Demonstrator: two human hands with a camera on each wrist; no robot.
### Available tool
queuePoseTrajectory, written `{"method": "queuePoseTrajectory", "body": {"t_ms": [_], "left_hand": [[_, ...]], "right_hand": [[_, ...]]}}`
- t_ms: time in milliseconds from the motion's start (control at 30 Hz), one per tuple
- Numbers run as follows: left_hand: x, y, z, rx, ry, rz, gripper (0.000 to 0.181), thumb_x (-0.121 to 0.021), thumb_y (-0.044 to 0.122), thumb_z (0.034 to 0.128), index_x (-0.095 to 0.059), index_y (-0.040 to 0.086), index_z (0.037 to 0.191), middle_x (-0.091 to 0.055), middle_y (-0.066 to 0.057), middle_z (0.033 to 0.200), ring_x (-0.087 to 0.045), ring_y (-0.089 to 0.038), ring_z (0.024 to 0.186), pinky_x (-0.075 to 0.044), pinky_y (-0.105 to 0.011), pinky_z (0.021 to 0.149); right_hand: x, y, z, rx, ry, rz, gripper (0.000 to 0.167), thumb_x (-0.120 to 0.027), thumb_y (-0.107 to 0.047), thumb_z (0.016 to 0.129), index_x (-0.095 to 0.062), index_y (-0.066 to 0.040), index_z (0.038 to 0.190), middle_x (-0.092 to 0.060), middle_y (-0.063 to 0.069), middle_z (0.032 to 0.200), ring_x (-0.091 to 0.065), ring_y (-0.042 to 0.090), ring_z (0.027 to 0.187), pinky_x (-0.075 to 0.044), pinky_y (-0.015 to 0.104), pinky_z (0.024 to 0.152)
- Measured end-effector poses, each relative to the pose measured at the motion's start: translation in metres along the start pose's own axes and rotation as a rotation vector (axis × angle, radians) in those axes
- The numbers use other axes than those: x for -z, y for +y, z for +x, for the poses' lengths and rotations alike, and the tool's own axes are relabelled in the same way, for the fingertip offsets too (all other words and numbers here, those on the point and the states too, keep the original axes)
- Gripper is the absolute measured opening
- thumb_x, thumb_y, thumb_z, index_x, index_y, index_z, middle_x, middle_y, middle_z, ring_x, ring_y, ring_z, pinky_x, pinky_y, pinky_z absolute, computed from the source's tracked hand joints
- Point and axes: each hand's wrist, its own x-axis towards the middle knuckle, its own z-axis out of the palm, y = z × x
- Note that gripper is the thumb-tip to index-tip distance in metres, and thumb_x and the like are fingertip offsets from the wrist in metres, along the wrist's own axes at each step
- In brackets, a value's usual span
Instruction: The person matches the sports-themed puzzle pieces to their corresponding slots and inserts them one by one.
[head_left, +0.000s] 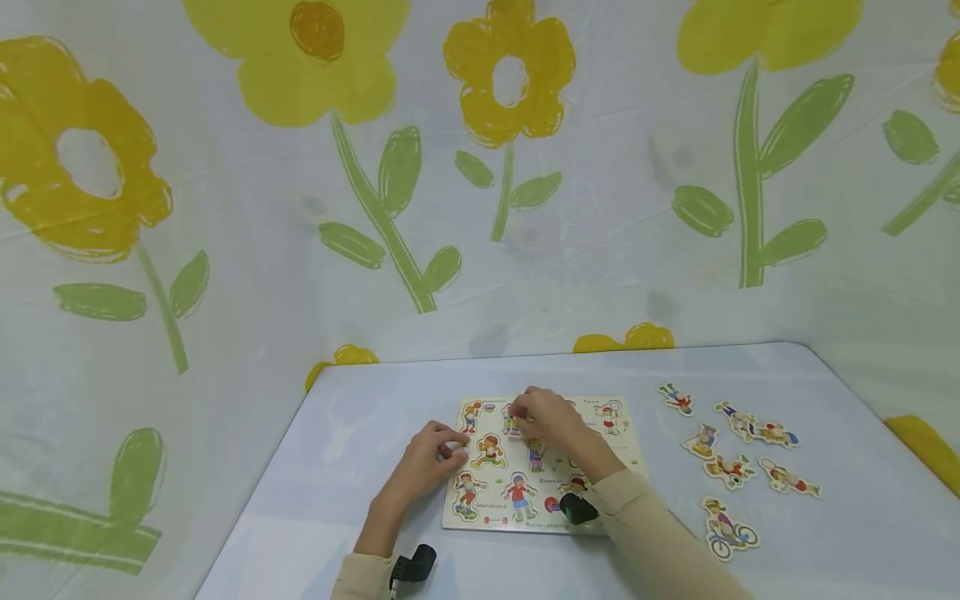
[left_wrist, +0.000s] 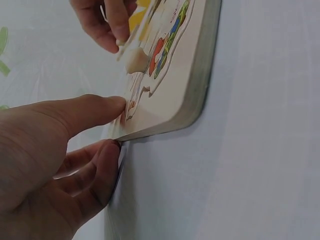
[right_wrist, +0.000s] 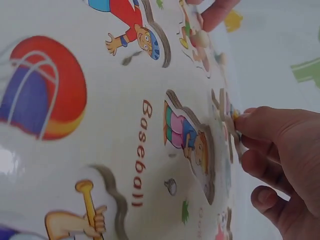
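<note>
Fingers (right_wrist: 260, 122) of the right hand (head_left: 553, 419) are closed on one puzzle piece (head_left: 513, 422), pinching it at the far, left-of-middle part of the single puzzle board (head_left: 517, 527); whether it touches the board I cannot tell. The left hand (head_left: 423, 458) grips the board's left edge, thumb on the top face, other fingers curled below. The board lies on the worktop (head_left: 300, 508), beneath the right hand. Seven loose pieces (head_left: 729, 472) lie to its right, one cyclist piece (head_left: 723, 527) nearest among them, one racket piece (head_left: 787, 479) farther right.
</note>
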Motion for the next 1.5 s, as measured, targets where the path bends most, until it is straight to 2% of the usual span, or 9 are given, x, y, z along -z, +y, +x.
{"method": "queuePoseTrajectory", "body": {"t_ms": [233, 500, 900, 1200, 1333, 1500], "left_hand": [[-0.001, 0.002, 0.000, 0.012, -0.005, 0.001, 0.023, -0.072, 0.018, 0.0876, -0.073, 0.012, 0.110, -0.058, -0.008, 0.110, -0.051, -0.013, 0.081, -0.042, -0.019, 0.063], [0.000, 0.004, -0.001, 0.038, -0.007, 0.008, 0.023, -0.072, 0.019, 0.0874, -0.073, 0.013, 0.110, -0.058, -0.007, 0.110, -0.051, -0.012, 0.081, -0.042, -0.019, 0.064], [0.000, 0.001, 0.001, 0.019, -0.001, 0.010, 0.023, -0.073, 0.018, 0.0870, -0.073, 0.012, 0.109, -0.059, -0.009, 0.110, -0.052, -0.011, 0.080, -0.042, -0.020, 0.063], [0.000, 0.002, 0.001, 0.009, -0.001, -0.006, 0.023, -0.073, 0.018, 0.0872, -0.073, 0.013, 0.109, -0.059, -0.008, 0.110, -0.053, -0.012, 0.081, -0.043, -0.020, 0.064], [0.001, 0.003, 0.000, 0.023, -0.002, -0.004, 0.022, -0.073, 0.017, 0.0872, -0.073, 0.013, 0.109, -0.059, -0.008, 0.110, -0.053, -0.012, 0.081, -0.043, -0.020, 0.064], [0.002, 0.004, 0.000, 0.003, -0.006, 0.014, 0.023, -0.072, 0.016, 0.0880, -0.073, 0.011, 0.110, -0.059, -0.010, 0.111, -0.053, -0.012, 0.081, -0.042, -0.020, 0.064]], "right_hand": [[-0.008, -0.002, 0.005, -0.010, 0.007, -0.064, 0.013, -0.067, -0.020, 0.093, -0.073, -0.014, 0.103, -0.060, -0.001, 0.089, -0.051, 0.008, 0.071, -0.047, 0.026, 0.065], [-0.014, -0.003, 0.007, -0.016, 0.012, -0.022, 0.014, -0.065, -0.019, 0.095, -0.072, -0.013, 0.104, -0.060, 0.000, 0.091, -0.051, 0.009, 0.072, -0.046, 0.027, 0.065], [-0.016, -0.005, 0.009, -0.047, -0.018, -0.043, 0.014, -0.063, -0.022, 0.096, -0.071, -0.015, 0.105, -0.061, 0.000, 0.092, -0.051, 0.010, 0.073, -0.046, 0.028, 0.065], [-0.017, -0.009, 0.008, -0.098, 0.034, -0.079, 0.013, -0.069, -0.020, 0.091, -0.075, -0.016, 0.102, -0.067, 0.001, 0.093, -0.060, 0.014, 0.080, -0.050, 0.031, 0.067], [-0.017, -0.012, 0.008, -0.106, 0.027, -0.094, 0.014, -0.070, -0.021, 0.091, -0.076, -0.016, 0.103, -0.068, 0.001, 0.094, -0.061, 0.014, 0.081, -0.051, 0.032, 0.067], [-0.013, -0.014, 0.005, -0.095, 0.008, -0.090, 0.017, -0.068, -0.017, 0.092, -0.076, -0.017, 0.107, -0.069, 0.002, 0.097, -0.059, 0.013, 0.079, -0.049, 0.030, 0.064]]}}
